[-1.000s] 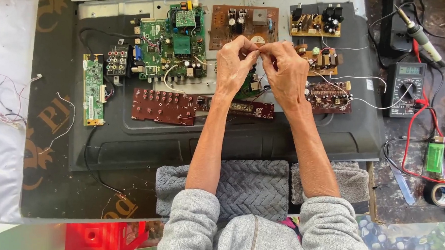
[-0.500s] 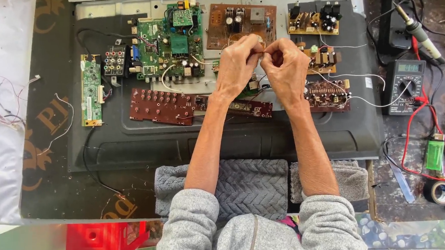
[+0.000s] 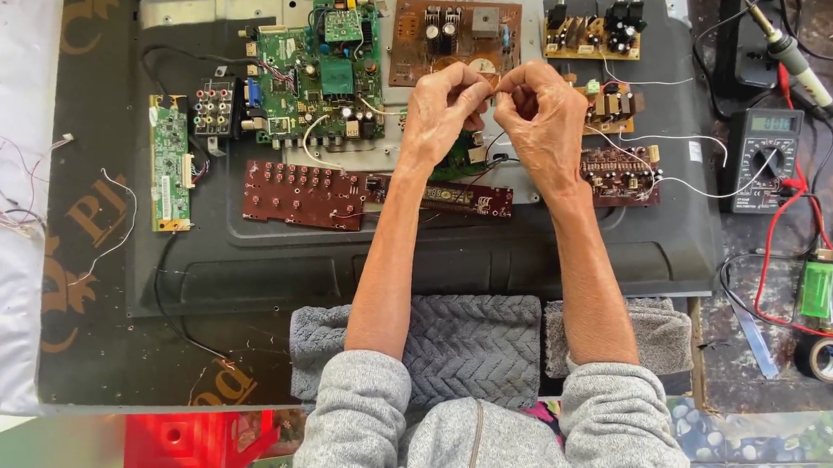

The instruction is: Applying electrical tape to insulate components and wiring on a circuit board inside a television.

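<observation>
While both hands meet above the dark flat panel back (image 3: 434,253) | left hand (image 3: 444,110) and right hand (image 3: 545,114) each pinch thin black wire (image 3: 495,140), fingers curled | wire hangs over small green circuit board (image 3: 456,160)

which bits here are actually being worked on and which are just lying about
In hand:
left hand and right hand, pinching a thin black wire.

Lying about:
black multimeter
long dark red circuit board
narrow green circuit board
roll of black tape

Two bare forearms reach forward from grey sleeves, nearly parallel; the left hand (image 3: 447,104) and right hand (image 3: 542,114) meet knuckle to knuckle, fingers curled inward, fingertips pinched close together between them.
</observation>
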